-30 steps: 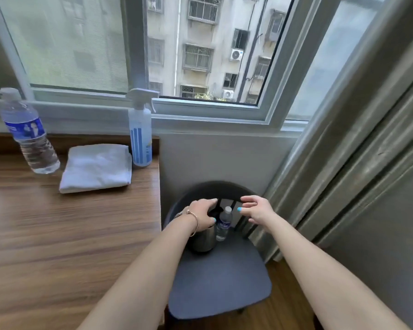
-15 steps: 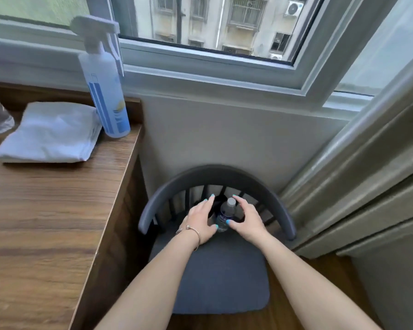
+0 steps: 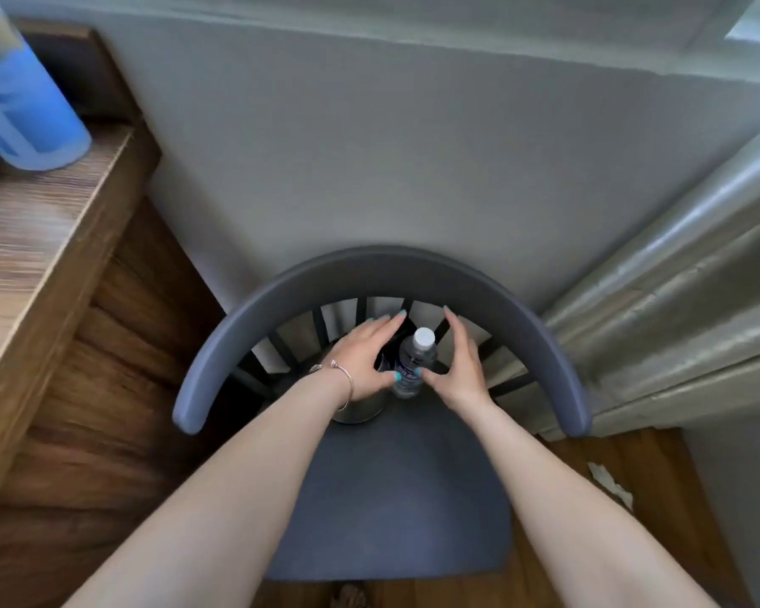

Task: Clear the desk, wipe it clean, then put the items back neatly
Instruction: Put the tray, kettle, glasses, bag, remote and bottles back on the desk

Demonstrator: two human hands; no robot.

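A small clear water bottle (image 3: 414,359) with a white cap stands at the back of the grey chair seat (image 3: 391,498). Left of it stands a metal cup (image 3: 360,412), mostly hidden under my left hand (image 3: 365,362). That hand lies over the cup with straight fingers, its thumb touching the bottle. My right hand (image 3: 461,366) is just right of the bottle, fingers straight and reaching past it, thumb at the bottle's lower side. Neither hand is curled round anything.
The chair's curved backrest (image 3: 382,265) arcs closely around both hands. The wooden desk (image 3: 27,239) is at the left with a blue spray bottle (image 3: 18,103) at its corner. A grey curtain (image 3: 676,300) hangs at the right, with a paper scrap (image 3: 608,482) on the floor.
My view has dropped and closed in on the chair. My right hand has come up beside the bottle, and my left hand's fingers have straightened over the cup.
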